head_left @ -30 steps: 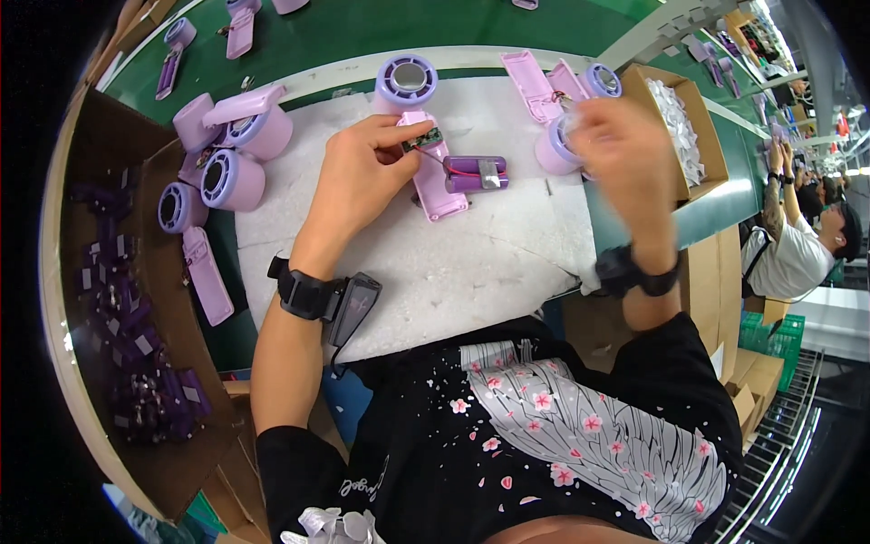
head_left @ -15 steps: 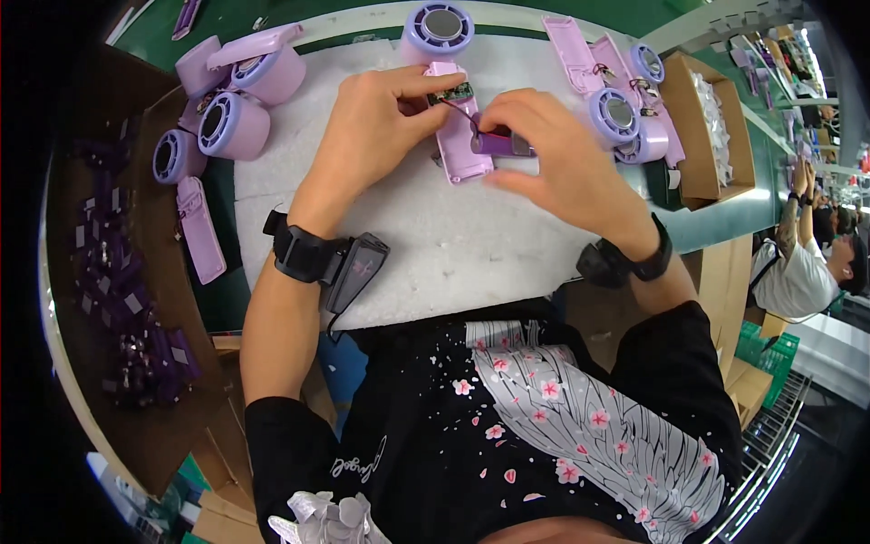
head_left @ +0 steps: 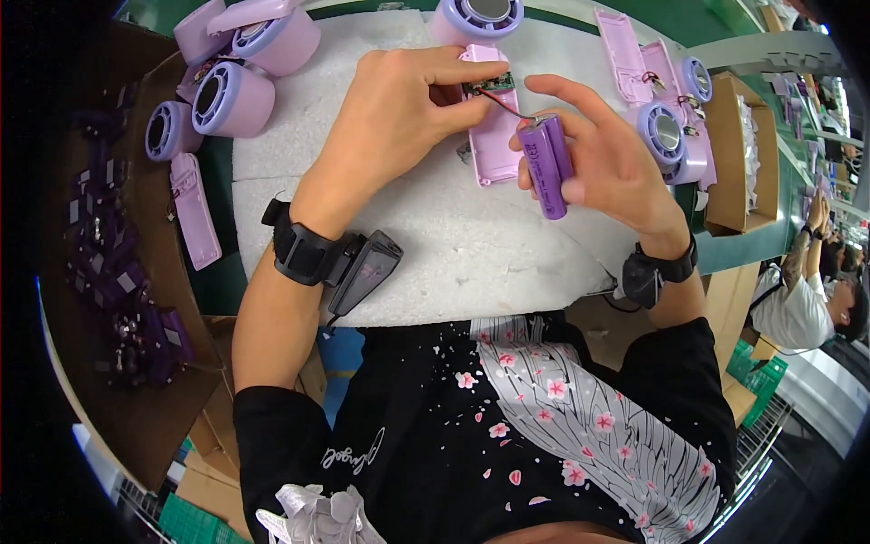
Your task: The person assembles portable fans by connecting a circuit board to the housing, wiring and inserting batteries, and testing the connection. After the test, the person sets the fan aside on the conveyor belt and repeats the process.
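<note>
My left hand [head_left: 399, 104] is closed around the upper end of a pink handheld-fan handle [head_left: 496, 150], thumb and forefinger at a small green circuit board [head_left: 494, 84] in it. The handle lies open side up, below a round lilac fan head [head_left: 478, 20]. In my right hand [head_left: 609, 159] is a purple cylindrical battery [head_left: 546, 168], gripped between thumb and fingers just right of the handle and tilted. Thin red and dark wires [head_left: 507, 103] run from the board to the battery's top end. The forefinger of my right hand is stretched out above the battery.
White foam sheet [head_left: 435, 263] covers the work surface. More fan heads [head_left: 233, 98] and a pink handle shell [head_left: 197, 213] lie left; open fan parts [head_left: 660, 127] lie right. A cardboard box [head_left: 739, 213] stands far right, and a large carton of purple batteries [head_left: 122, 263] stands left.
My right hand has drawn the battery out from over the handle, to the right and nearer me, turning it more upright. My left hand stays on the handle. The view has shifted slightly.
</note>
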`<move>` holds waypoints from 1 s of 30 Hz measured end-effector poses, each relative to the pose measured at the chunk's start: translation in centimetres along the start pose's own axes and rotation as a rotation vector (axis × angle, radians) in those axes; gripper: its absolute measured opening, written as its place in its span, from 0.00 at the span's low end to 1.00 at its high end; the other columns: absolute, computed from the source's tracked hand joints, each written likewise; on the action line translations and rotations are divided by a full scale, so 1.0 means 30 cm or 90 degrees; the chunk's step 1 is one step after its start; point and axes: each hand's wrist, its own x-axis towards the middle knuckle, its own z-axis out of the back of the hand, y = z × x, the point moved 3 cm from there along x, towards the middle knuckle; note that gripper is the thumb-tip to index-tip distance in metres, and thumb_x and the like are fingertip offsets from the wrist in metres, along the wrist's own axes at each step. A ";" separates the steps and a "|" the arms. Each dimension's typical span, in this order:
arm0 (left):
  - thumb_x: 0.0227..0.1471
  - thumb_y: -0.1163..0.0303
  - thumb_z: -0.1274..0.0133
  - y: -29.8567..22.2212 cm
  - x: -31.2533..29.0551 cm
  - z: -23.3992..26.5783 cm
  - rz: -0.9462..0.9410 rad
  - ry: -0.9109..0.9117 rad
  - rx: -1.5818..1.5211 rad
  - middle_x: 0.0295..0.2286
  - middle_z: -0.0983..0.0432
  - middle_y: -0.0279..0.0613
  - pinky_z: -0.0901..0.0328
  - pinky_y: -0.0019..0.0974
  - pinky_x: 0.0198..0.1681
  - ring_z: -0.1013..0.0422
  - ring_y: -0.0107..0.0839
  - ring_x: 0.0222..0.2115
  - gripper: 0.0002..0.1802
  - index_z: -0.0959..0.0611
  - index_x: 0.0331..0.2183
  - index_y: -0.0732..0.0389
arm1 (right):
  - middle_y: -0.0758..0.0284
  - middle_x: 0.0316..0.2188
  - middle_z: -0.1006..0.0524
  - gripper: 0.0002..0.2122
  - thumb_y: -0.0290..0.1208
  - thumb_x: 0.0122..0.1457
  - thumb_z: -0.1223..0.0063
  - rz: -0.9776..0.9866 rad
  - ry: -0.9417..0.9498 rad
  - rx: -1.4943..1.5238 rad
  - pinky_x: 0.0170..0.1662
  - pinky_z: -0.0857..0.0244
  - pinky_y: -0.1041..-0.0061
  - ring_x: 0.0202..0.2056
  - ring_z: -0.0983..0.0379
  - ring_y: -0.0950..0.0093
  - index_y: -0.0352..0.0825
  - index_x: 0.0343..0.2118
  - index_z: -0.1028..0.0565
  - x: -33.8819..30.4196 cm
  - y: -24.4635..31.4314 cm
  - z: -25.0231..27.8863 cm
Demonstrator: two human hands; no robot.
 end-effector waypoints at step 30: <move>0.53 0.74 0.46 0.009 -0.006 -0.015 -0.013 0.055 0.070 0.36 0.20 0.53 0.33 0.33 0.46 0.30 0.43 0.52 0.16 0.18 0.46 0.56 | 0.63 0.50 0.29 0.29 0.24 0.37 0.32 0.336 -0.011 -0.750 0.57 0.39 0.69 0.52 0.33 0.65 0.33 0.48 0.28 0.029 0.011 -0.030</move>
